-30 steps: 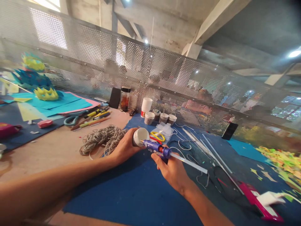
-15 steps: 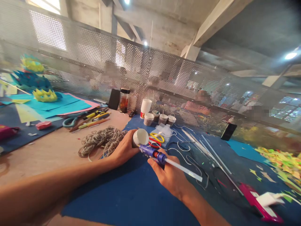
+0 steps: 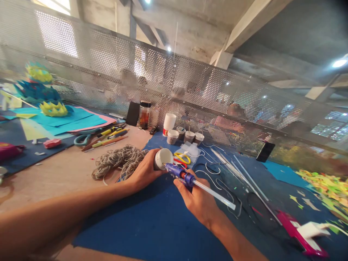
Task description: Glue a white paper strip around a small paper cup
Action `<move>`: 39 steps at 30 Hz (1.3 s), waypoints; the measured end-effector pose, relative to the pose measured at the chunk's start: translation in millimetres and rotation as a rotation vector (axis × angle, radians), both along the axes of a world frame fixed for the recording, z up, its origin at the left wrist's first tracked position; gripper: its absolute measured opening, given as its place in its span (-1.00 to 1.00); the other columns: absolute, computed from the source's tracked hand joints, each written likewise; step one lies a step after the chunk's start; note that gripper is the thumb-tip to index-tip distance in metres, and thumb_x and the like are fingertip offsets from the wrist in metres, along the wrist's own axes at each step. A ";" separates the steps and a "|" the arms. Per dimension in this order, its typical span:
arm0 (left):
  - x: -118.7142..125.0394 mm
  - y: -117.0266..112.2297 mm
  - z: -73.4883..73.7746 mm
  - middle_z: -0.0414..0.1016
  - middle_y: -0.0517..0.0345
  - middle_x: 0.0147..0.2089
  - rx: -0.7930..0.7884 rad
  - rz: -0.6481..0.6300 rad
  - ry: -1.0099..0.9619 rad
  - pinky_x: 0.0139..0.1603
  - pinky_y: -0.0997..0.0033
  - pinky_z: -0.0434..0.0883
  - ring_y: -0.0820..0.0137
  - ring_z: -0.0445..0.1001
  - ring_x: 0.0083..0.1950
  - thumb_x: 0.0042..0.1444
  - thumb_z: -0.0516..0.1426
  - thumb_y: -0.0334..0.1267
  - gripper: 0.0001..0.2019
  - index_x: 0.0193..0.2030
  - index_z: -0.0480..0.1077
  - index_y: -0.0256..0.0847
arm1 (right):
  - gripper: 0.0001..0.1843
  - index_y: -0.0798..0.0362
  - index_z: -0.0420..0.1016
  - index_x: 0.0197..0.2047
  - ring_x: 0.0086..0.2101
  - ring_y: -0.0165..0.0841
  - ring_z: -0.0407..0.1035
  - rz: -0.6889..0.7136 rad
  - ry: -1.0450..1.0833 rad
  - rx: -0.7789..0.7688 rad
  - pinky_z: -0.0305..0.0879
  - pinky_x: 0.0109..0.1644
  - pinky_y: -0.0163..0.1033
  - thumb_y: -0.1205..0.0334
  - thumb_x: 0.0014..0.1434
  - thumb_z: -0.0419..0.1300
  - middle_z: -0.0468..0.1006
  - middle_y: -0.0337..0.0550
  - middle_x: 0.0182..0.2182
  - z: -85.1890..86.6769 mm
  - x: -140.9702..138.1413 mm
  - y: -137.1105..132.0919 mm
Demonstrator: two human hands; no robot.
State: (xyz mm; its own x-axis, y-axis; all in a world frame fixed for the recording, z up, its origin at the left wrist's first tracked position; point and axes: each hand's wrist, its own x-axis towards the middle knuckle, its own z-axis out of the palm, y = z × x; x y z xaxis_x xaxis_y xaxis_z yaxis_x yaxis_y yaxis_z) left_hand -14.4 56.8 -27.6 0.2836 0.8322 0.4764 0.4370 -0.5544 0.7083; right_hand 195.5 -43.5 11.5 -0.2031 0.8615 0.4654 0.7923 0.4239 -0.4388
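Observation:
My left hand (image 3: 146, 168) is wrapped round a small white paper cup (image 3: 164, 158), tilted so that its pale round end faces me. In my right hand (image 3: 199, 197) is a blue hot glue gun (image 3: 179, 172), with a long clear glue stick (image 3: 214, 194) jutting from its back. The gun's nozzle is at the near edge of the cup; whether it touches cannot be made out. Just behind the cup lie scissors (image 3: 182, 158) with yellow and red handles. A heap of grey cord (image 3: 119, 161) sits left of my left hand.
Several small cups (image 3: 172, 137), a taller white cup (image 3: 169, 123) and a jar (image 3: 144, 115) stand by the perforated screen (image 3: 106, 79). Pliers (image 3: 83, 139) lie left. White wires (image 3: 212, 170), a magenta power strip (image 3: 300, 233) and paper scraps (image 3: 326, 185) lie right.
The view has shifted very slightly. The cup has turned a little, and the glue gun's nozzle has moved slightly right along its edge. Both hands keep their hold.

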 end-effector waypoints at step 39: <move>-0.3 -3.2 4.9 0.43 -0.05 0.16 -0.037 -0.083 -0.016 0.16 0.00 0.43 0.07 0.48 0.13 0.05 0.32 0.01 -0.34 0.21 0.19 -0.15 | -0.74 -0.04 0.50 -0.21 -0.49 -0.29 0.44 0.049 -0.111 -0.091 0.23 -0.39 -0.22 -0.01 0.36 0.13 0.58 -0.22 -0.49 19.0 16.6 1.7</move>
